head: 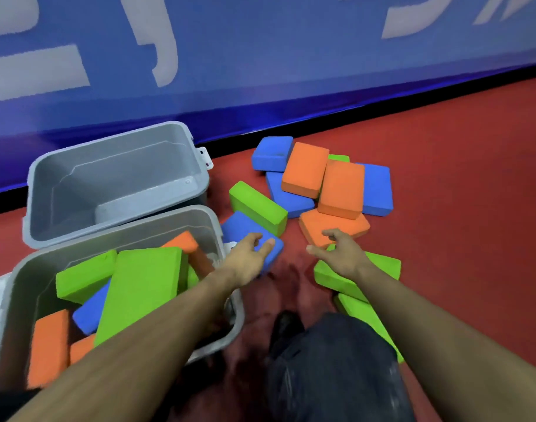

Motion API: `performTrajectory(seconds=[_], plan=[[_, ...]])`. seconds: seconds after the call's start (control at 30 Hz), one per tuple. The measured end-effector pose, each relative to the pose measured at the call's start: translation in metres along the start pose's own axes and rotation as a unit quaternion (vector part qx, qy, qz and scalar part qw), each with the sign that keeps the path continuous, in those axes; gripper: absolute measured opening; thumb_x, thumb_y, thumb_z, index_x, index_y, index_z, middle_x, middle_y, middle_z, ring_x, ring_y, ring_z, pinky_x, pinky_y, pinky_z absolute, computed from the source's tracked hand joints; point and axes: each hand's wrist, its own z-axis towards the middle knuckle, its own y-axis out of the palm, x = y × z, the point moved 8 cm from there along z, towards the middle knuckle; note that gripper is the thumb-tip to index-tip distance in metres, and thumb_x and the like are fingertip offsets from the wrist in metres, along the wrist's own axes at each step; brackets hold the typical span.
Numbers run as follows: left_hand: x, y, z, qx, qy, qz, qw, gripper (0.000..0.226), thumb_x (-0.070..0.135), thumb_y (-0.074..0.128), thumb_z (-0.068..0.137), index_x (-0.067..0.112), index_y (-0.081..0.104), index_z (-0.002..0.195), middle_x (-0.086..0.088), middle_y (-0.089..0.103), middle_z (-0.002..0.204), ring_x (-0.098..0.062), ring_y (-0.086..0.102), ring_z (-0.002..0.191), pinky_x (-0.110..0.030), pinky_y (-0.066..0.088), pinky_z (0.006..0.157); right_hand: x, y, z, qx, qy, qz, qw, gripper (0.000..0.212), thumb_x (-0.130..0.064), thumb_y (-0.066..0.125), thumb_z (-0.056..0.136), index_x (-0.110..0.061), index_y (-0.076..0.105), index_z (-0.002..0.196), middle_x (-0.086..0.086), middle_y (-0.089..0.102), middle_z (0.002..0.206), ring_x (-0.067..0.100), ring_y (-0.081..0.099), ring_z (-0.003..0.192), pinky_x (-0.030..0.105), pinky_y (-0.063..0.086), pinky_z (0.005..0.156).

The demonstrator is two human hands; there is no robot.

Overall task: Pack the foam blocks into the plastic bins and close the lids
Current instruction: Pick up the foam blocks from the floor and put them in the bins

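Note:
Two grey plastic bins stand on the red floor at the left. The near bin (pixel 26 287) holds several green, orange and blue foam blocks. Nothing lies in the far bin (pixel 44 178). My left hand (pixel 248 257) reaches over a blue block (pixel 245 228) beside the near bin, fingers loosely spread and touching its top. Above a green block (pixel 382 263) hovers my right hand (pixel 339 251), fingers relaxed, close to an orange block (pixel 318 226). A heap of blue, orange and green blocks (pixel 339 187) lies further back.
A blue padded wall with white lettering (pixel 260 71) runs along the back, close behind the far bin. My knee in dark trousers (pixel 330 360) and a dark shoe (pixel 286 324) are at the bottom centre. Another green block (pixel 361 312) lies by my knee.

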Motion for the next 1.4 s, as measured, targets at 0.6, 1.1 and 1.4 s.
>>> performTrajectory(seconds=[0.6, 1.1, 1.4], plan=[[0.007, 0.237, 0.097, -0.190, -0.020, 0.043, 0.981, 0.065, 0.051, 0.064, 0.093, 0.017, 0.049, 0.146, -0.005, 0.059, 0.140, -0.019, 0.059, 0.120, -0.034, 0.046, 0.107, 0.299, -0.015, 0.041, 0.165, 0.266, 0.346, 0.884, 0.082, -0.037, 0.080, 0.086, -0.014, 0.032, 0.148, 0.007, 0.062, 0.134, 0.024, 0.062, 0.119, 0.037, 0.048, 0.104], [0.053, 0.241, 0.102, -0.181, 0.021, 0.004, 0.983, 0.060, 0.055, 0.067, 0.091, 0.026, 0.045, 0.139, 0.013, 0.058, 0.129, -0.007, 0.057, 0.121, -0.030, 0.044, 0.106, 0.211, 0.023, 0.036, 0.229, 0.116, 0.461, 0.849, 0.046, -0.037, 0.068, 0.095, -0.019, 0.042, 0.128, 0.002, 0.057, 0.098, 0.009, 0.056, 0.084, 0.014, 0.046, 0.077], [0.014, 0.196, 0.111, -0.079, -0.013, 0.093, 0.992, 0.077, 0.042, 0.082, 0.081, 0.012, 0.043, 0.139, -0.007, 0.063, 0.129, -0.026, 0.059, 0.120, -0.032, 0.045, 0.093, 0.231, 0.079, 0.019, 0.049, 0.147, 0.359, 0.920, 0.045, -0.054, 0.078, 0.081, -0.017, 0.063, 0.104, 0.000, 0.066, 0.099, 0.007, 0.059, 0.087, 0.025, 0.046, 0.089]])
